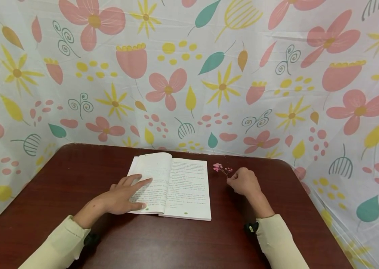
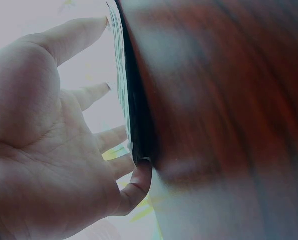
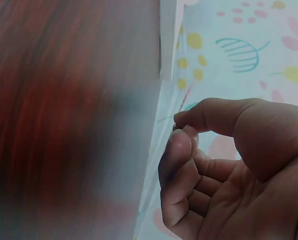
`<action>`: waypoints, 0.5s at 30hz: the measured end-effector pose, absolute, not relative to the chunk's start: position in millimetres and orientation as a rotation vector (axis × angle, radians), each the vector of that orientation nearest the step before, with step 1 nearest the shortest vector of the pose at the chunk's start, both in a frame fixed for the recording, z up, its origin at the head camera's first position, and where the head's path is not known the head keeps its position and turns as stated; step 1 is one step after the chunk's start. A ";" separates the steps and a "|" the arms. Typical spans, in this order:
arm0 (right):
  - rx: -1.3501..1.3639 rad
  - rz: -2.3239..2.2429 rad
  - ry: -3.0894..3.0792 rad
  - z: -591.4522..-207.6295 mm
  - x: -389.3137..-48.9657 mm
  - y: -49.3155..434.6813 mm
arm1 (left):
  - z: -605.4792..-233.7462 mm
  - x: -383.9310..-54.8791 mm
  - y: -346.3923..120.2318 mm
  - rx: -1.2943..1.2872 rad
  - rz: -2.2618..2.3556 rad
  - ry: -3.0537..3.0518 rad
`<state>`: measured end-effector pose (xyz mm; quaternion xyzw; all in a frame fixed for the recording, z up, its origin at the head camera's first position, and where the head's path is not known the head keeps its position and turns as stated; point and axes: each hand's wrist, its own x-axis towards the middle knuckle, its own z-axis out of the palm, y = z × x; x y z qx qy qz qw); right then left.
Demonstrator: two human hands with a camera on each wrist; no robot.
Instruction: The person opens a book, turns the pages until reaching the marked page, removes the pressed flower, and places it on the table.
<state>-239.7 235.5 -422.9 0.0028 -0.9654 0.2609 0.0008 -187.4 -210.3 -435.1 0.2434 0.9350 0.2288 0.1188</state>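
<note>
An open book [image 1: 187, 186] with printed pages lies on the dark red-brown table. My left hand [image 1: 122, 196] rests on its left page with fingers spread; in the left wrist view the hand [image 2: 54, 115] reaches over the book's edge [image 2: 120, 75], the little finger at its corner. Right of the book, my right hand [image 1: 245, 182] pinches the thin stem of a small sprig of pink flowers [image 1: 218, 167] between thumb and fingertips. The blossoms point left, toward the book. In the right wrist view the stem [image 3: 186, 96] rises from the pinch of the right hand [image 3: 213, 165].
The wooden table [image 1: 176, 243] has rounded far corners. Directly behind it hangs a white cloth [image 1: 182, 74] printed with flowers and leaves, which also runs down both sides. Each wrist wears a dark band [image 1: 252, 228] beside a pale sleeve [image 1: 278, 239].
</note>
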 end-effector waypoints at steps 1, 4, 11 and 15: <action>-0.001 0.819 -3.034 -423.3 -240.0 237.0 | -435.8 -187.8 -210.5 0.714 0.672 2.735; -0.026 0.816 -3.049 -424.4 -241.8 242.0 | -436.5 -188.0 -210.2 0.705 0.665 2.731; -0.133 0.785 -3.077 -425.8 -245.0 253.4 | -434.4 -188.0 -209.1 0.699 0.645 2.732; -0.182 0.784 -3.106 -426.7 -245.8 258.0 | -434.2 -187.7 -209.0 0.701 0.638 2.732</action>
